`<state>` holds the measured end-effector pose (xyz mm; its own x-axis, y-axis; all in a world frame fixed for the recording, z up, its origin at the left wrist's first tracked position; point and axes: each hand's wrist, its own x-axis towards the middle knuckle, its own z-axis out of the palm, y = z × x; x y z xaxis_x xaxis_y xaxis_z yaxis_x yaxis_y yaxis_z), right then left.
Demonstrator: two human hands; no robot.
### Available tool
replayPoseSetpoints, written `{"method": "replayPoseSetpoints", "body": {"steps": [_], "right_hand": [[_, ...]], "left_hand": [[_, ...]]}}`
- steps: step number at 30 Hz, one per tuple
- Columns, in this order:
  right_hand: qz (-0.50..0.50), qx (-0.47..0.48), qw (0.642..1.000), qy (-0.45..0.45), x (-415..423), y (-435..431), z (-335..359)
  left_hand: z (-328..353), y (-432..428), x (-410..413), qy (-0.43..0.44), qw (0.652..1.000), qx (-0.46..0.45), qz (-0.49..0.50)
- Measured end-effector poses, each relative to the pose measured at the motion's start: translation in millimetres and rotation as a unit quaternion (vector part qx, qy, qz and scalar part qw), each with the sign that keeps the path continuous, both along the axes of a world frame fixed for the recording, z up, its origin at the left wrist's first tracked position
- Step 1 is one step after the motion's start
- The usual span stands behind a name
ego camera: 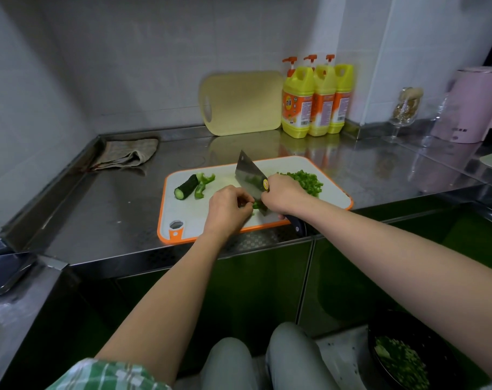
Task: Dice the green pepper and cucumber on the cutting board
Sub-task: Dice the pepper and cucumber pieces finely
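Note:
A white cutting board with an orange rim (183, 215) lies on the steel counter. My right hand (284, 192) grips the cleaver (249, 175) by its handle, blade down on the board. My left hand (229, 206) pinches a small green pepper piece (256, 204) against the blade. A cucumber stub (186, 187) and pepper strips (203, 184) lie at the board's left. A heap of diced green pepper (306, 180) sits at the board's right, behind my right hand.
A beige spare board (242, 102) leans on the wall beside three yellow detergent bottles (316, 99). A folded cloth (126, 154) lies at the back left. Glasses (405, 111) and a pink kettle (475, 105) stand right. A dark bowl of green bits (402, 358) sits low right.

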<state>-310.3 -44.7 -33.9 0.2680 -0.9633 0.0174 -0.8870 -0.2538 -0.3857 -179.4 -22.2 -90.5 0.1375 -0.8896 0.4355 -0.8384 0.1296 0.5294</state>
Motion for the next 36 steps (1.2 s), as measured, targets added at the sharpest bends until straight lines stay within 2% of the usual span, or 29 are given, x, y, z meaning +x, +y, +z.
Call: {"method": "replayPoseSetpoints", "body": {"steps": [4,9,13,18,23,29,36], "right_hand": [[0.001,-0.019,0.999,-0.040,-6,-1,-3],[0.013,0.004,0.999,-0.047,-15,2,9],[0.024,0.012,0.999,-0.044,-20,5,14],[0.027,0.019,0.999,-0.039,-24,8,15],[0.027,0.026,0.998,-0.041,-24,9,16],[0.029,0.031,0.998,-0.043,-19,9,17],[0.037,0.057,0.998,0.004,-17,11,20]], "left_hand": [[2,0,1,-0.001,1.000,0.011,-0.009],[15,3,17,0.001,0.994,0.070,-0.078],[20,7,20,-0.043,0.987,0.099,-0.119],[17,-2,9,-0.075,0.992,0.070,-0.070],[7,-4,0,-0.018,0.999,0.026,-0.018],[4,-1,4,-0.009,1.000,-0.001,0.001],[0,-3,5,-0.017,1.000,0.013,-0.001]]}}
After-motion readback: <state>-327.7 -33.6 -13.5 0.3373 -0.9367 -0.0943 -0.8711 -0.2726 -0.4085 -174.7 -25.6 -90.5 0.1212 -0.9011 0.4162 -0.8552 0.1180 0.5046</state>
